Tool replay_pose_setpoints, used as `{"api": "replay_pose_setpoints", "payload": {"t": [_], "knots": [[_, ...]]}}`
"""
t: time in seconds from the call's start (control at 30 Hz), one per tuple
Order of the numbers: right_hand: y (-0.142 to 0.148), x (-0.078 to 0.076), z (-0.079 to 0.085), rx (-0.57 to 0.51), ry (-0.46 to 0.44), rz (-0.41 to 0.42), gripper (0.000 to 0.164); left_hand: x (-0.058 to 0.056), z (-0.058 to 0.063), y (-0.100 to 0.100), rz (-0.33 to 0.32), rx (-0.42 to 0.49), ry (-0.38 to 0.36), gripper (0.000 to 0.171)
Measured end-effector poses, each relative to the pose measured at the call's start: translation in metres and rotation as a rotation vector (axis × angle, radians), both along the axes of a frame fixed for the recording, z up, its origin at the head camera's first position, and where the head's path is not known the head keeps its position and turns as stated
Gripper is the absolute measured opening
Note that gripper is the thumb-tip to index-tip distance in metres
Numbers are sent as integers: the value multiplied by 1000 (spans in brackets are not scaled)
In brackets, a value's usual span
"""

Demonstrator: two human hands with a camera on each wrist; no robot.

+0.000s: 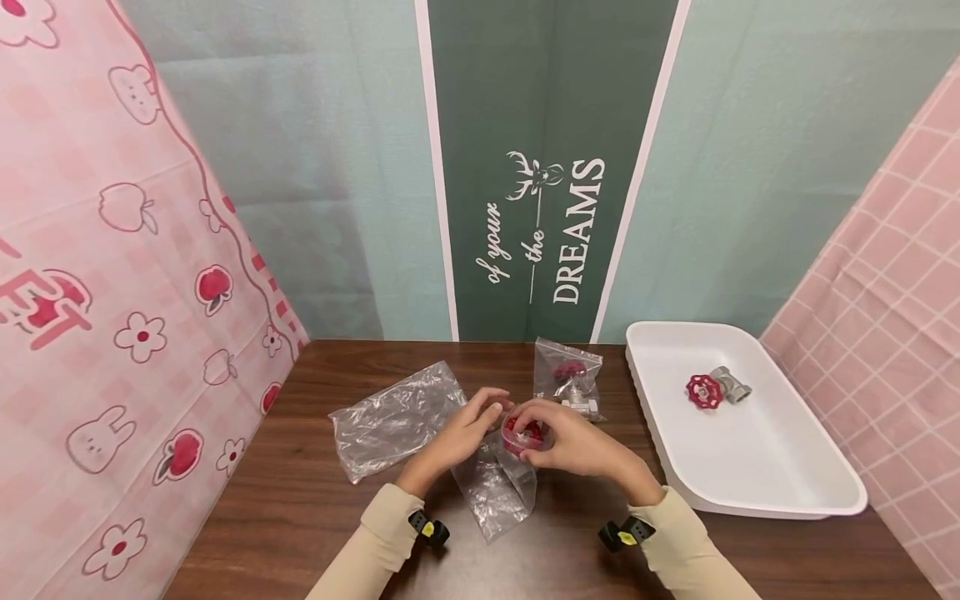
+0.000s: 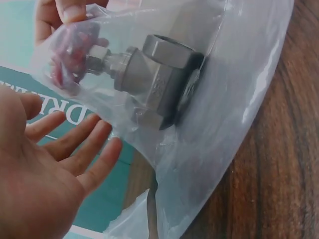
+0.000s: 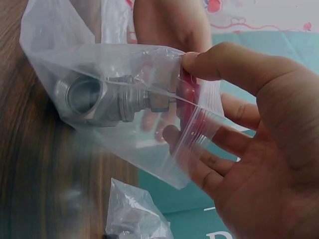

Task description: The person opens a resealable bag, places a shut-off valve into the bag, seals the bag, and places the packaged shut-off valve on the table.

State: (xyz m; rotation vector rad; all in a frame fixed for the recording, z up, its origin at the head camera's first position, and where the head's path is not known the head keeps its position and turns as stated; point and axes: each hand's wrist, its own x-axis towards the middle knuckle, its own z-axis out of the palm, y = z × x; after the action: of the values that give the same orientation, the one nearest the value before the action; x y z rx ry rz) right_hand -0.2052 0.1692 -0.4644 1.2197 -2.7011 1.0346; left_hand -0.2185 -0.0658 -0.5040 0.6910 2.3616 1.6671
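A metal gate valve with a red handwheel stands inside a clear zip bag at the middle of the table. Through the plastic, my right hand grips the handwheel, its thumb on top and its fingers curled round beneath, close to the zip edge. My left hand is beside the bag with its fingers spread and nearly straight, and nothing lies in its palm. In the head view the valve's body is mostly hidden below the hands.
Behind my right hand stands another bagged valve with a red wheel. A flattened clear bag lies to the left. On the right, a white tray holds an unbagged valve. Fabric walls enclose the table's back and sides.
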Motion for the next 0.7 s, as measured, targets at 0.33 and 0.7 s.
{"api": "replay_pose_setpoints", "payload": {"t": [0.33,0.7], "knots": [[-4,3,1,17,-17,9,32,-3,-1,-3,16,-100,24,33],[4,3,-5,1,-28,-11,34,-3,-5,-11,-5,31,-47,28]]}}
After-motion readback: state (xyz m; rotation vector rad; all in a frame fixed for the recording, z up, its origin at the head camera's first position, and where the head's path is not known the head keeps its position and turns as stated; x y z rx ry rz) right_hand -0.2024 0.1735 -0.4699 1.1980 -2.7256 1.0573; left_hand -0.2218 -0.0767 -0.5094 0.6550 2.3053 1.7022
